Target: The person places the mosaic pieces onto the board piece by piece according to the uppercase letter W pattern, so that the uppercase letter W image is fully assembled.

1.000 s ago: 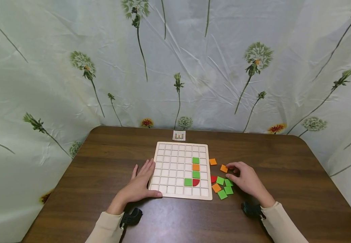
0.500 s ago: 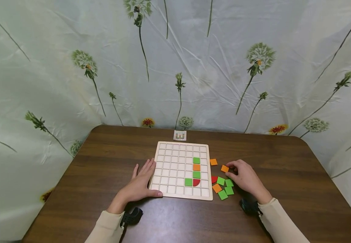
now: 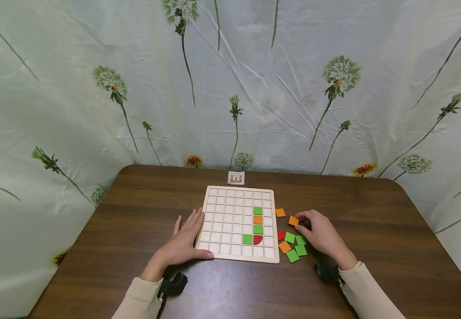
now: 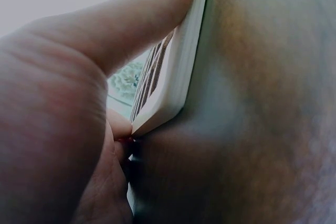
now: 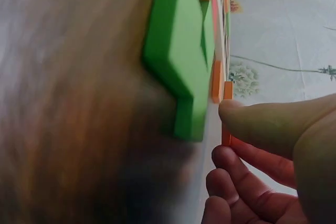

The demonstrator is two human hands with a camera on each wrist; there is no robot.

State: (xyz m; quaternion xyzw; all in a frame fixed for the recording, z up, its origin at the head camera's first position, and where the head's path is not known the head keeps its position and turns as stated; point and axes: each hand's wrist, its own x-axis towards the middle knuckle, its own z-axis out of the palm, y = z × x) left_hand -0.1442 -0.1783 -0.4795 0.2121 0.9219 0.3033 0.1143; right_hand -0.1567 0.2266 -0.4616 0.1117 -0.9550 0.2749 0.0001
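Note:
A pale wooden grid board (image 3: 224,226) lies on the table. My left hand (image 3: 182,241) is spread at its front left corner, the thumb (image 4: 152,17) on the front rim and the fingers along the left side. My right hand (image 3: 323,232), right of the board, pinches an orange square tile (image 3: 293,220) between thumb and forefinger. In the right wrist view the tile (image 5: 227,135) shows edge-on past the thumb. In the board's right part sit green squares (image 3: 247,239), an orange square (image 3: 257,219) and a red quarter-round piece (image 3: 257,239).
Beside the board's right edge lie several green tiles (image 3: 292,255), loose orange tiles (image 3: 280,212) and a red piece (image 3: 281,235). A small printed pattern card (image 3: 236,178) lies behind the board. A floral curtain (image 3: 286,88) hangs behind the brown table (image 3: 142,195).
The orange tile in my right fingers has shifted slightly left and looks a little tilted. My left hand stays in place on the board.

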